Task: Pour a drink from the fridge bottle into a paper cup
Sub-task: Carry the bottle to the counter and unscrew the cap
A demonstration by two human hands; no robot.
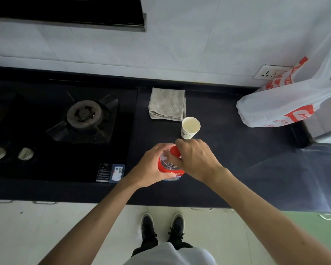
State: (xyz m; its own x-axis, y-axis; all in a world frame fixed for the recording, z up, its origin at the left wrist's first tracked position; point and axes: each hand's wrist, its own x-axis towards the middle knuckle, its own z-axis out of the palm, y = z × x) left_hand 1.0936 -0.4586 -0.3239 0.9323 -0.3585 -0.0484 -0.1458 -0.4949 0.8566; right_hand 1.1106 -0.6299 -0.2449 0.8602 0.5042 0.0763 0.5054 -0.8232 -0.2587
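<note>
Left hand (151, 166) grasps the bottle (168, 166). Right hand (196, 159) clenches its red cap (175, 151). Paper cup (190, 128) stands upright just beyond the bottle.

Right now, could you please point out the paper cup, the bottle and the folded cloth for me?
paper cup (186, 133): head view, on its white outer wall.
bottle (168, 166): head view, on its clear shoulder.
folded cloth (167, 103): head view, on the middle of its top.
</note>
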